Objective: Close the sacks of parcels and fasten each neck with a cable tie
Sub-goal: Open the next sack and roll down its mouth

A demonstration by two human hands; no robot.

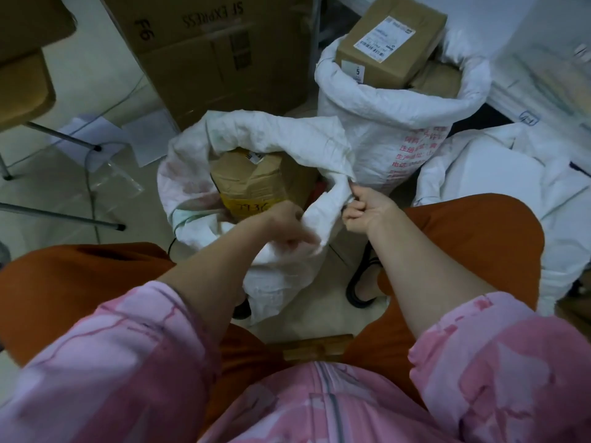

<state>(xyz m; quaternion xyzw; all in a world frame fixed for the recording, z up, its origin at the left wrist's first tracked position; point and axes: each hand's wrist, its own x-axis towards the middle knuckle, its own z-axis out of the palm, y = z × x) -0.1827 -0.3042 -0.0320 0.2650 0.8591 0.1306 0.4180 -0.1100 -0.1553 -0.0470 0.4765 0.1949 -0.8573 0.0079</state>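
Both hands grip the open sack's [275, 135] rim — left hand [287, 223] bunching cloth, right hand [367, 212] pinching an edge — parcel [252, 180] inside.

A white woven sack [256, 148] stands on the floor with its mouth open and its rim crumpled and folded over. Inside it sits a brown cardboard parcel [256, 177], dented on top, with a yellow label bearing handwritten digits on its near face. Just behind this sack, to its right, a second white sack [393, 129] stands upright with red printing on its side. Its rim is rolled down, and a labelled cardboard box [390, 43] pokes out of the open top.
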